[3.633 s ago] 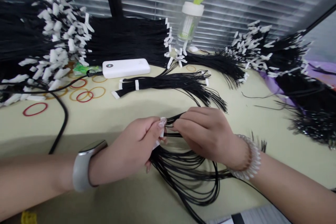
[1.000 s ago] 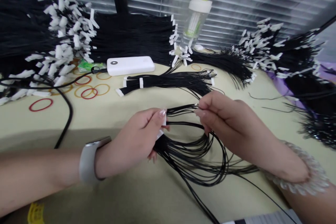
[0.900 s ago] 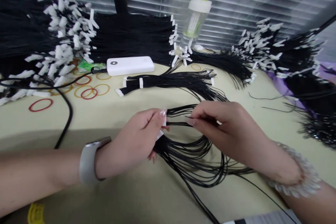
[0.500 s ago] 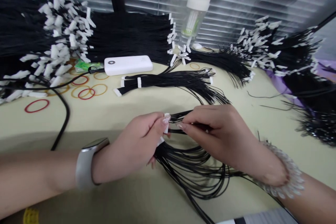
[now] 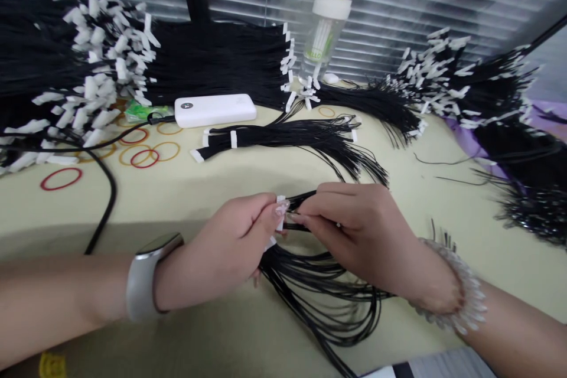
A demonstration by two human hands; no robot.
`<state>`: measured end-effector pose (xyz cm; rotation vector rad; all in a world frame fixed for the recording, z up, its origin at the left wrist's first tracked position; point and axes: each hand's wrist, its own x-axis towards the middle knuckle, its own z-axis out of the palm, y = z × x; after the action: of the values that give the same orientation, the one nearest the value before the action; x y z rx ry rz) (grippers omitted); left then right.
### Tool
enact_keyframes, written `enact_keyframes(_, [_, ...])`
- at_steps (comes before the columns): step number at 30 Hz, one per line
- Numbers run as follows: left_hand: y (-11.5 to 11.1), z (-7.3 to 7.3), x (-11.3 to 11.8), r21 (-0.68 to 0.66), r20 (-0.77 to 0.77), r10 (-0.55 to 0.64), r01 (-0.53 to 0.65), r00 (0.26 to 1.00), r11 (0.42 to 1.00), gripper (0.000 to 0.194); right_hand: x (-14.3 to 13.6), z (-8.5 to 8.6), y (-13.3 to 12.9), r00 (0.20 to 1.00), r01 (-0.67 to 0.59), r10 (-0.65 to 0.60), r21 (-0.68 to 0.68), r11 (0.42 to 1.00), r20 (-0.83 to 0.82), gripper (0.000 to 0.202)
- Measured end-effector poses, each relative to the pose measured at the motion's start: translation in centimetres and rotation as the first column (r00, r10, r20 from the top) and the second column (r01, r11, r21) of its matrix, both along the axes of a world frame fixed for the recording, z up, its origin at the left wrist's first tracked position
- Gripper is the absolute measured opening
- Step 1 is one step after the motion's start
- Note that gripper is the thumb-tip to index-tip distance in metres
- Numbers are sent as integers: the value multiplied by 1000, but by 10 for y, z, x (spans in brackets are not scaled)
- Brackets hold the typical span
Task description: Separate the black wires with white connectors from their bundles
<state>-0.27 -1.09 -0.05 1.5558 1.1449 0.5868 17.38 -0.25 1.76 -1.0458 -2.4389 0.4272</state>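
Note:
Between thumb and fingers, my left hand (image 5: pixel 234 242) pinches a white plastic connector (image 5: pixel 280 223) with black wires running out of its right side. A second white connector piece (image 5: pixel 270 243) shows just below, partly covered by the same hand. My right hand (image 5: pixel 354 230) is closed in a pinch close to the connector's right edge, its fingertips on a thin black wire (image 5: pixel 293 212). The wire's end is hidden by the fingertips. Looped black wires (image 5: pixel 319 289) hang below both hands and curve over the table.
Behind the hands lies a black wire bundle with white connectors (image 5: pixel 266 133). A white power bank (image 5: pixel 215 110), rubber bands (image 5: pixel 61 179) and a clear bottle (image 5: pixel 325 29) stand farther back. Large wire piles with white connectors (image 5: pixel 95 88) flank the left, others (image 5: pixel 443 65) the right.
My right hand has moved left, bringing its pinched fingertips up to the connector. My left hand keeps its hold, almost in the same place.

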Motion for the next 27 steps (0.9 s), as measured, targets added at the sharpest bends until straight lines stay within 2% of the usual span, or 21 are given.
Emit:
enact_keyframes(6, [1,0,0,-5,26,24,-23,999,1000,29,-1,-3,1,999,-11,13,30,999,-39,15])
enact_keyframes(10, [4,0,2,-66,25,59,-57,998,996,32,4,1,8,993,103,-106,53,993,59,8])
enact_keyframes(12, [5,-1,3,-86,35,118,-114,992,990,35,9,6,11,978,176,-184,89,980,94,20])
enact_keyframes(14, [7,-2,2,-103,64,198,-190,978,976,37,15,15,12,976,192,-204,135,972,80,29])
enact_keyframes(18, [9,-4,1,-144,127,302,-283,945,948,37,26,34,8,981,186,-192,213,959,8,28])
enact_keyframes(20, [10,-6,0,-159,142,329,-307,934,939,36,32,40,6,982,158,-173,161,974,80,35])
enact_keyframes(22, [10,-7,0,-174,149,344,-317,927,932,36,35,42,4,967,80,-78,2,997,243,40])
enact_keyframes(25, [10,-7,0,-182,144,350,-323,926,929,35,33,37,0,908,-3,105,-243,970,405,40])
enact_keyframes(27, [10,-6,1,-168,132,343,-320,930,932,35,28,30,-3,899,-40,159,-286,958,407,38])
